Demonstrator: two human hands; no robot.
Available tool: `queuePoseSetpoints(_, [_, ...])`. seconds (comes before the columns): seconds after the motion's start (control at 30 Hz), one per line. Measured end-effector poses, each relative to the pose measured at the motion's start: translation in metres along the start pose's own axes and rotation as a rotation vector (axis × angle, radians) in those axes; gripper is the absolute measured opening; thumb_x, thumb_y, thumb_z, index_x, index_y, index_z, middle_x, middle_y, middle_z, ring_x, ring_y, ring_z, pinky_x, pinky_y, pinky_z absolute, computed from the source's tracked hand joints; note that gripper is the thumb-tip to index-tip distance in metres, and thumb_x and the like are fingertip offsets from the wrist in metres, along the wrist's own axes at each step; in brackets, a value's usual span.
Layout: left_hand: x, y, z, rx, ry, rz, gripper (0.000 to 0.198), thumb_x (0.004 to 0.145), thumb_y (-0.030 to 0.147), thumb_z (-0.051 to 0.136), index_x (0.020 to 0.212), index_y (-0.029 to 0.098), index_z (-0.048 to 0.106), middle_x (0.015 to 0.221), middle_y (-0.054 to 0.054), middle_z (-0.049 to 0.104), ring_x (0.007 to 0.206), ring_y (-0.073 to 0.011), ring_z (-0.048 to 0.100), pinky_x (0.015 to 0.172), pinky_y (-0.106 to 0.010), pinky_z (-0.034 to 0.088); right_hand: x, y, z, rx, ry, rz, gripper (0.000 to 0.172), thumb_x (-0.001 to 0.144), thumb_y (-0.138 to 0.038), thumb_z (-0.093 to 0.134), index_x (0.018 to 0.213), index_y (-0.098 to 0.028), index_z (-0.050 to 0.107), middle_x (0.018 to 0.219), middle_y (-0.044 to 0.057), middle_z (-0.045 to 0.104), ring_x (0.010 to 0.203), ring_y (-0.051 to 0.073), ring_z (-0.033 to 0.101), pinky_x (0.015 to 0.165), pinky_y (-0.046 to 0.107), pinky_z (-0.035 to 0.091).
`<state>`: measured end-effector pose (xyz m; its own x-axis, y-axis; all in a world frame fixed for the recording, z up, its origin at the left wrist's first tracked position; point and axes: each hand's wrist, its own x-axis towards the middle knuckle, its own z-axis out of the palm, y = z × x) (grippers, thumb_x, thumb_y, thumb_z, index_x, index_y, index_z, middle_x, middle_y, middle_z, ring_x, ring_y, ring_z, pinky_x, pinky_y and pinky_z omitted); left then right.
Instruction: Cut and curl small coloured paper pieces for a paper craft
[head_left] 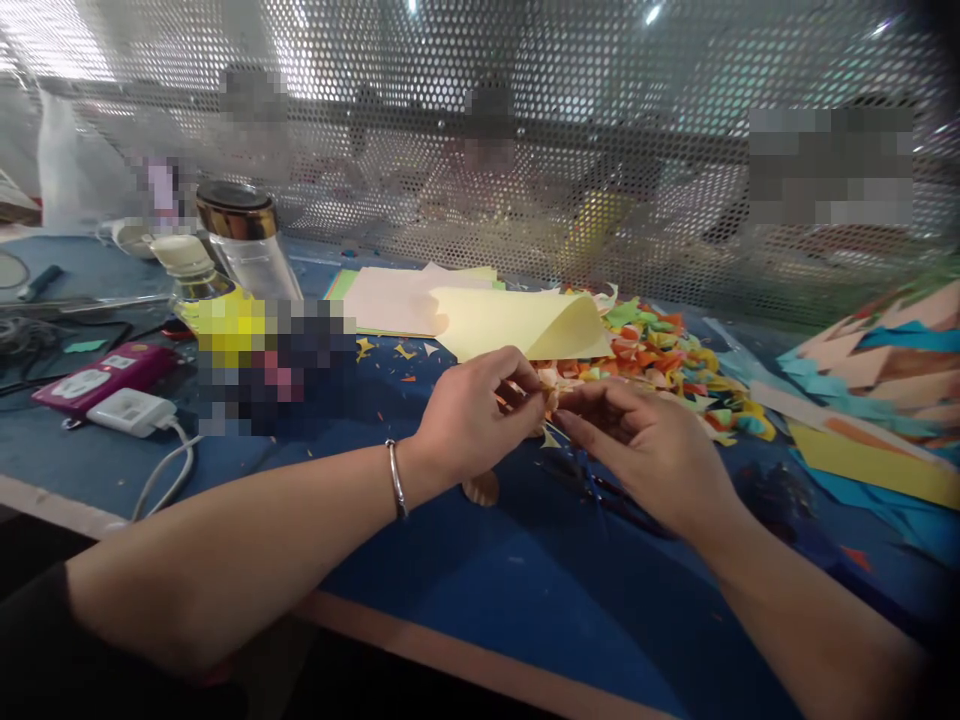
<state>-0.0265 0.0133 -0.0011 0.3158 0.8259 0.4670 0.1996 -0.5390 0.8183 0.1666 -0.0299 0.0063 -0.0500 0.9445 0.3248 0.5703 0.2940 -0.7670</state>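
My left hand [480, 412], with a silver bangle at its wrist, is closed in a pinch on a small pale orange piece [553, 385]. From the right, my right hand [649, 445] pinches at the same piece, and the fingertips of both hands nearly meet there. Just behind them lies a curled pale yellow sheet [525, 318]. A heap of small coloured paper pieces [652, 345] spreads behind my right hand. On the blue table [480, 580], a small round brownish object [481, 488] rests below my left hand. Dark-handled scissors seem to lie under my right hand, partly hidden.
A glass jar [259, 260], a bottle with yellow contents [217, 300], a magenta device [105, 380] and a white charger [133, 412] with a cable stand or lie at left. Folded coloured papers [892, 370] are stacked at right. A perforated metal screen [450, 130] runs along the back.
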Motion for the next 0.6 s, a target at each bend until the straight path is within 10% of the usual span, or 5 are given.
queuePoseSetpoints(0.6, [0.0006,-0.0029,0.0041,0.133,0.007,0.097,0.014,0.083,0.029,0.068,0.078,0.021,0.058,0.075,0.0,0.069,0.066,-0.011,0.065,0.061,-0.024,0.052,0.0003,0.0068,0.0013,-0.2,0.132,-0.161,0.019,0.09,-0.039,0.066,0.088,-0.022,0.075,0.073,0.004,0.075,0.056,0.016,0.064,0.054,0.028,0.05])
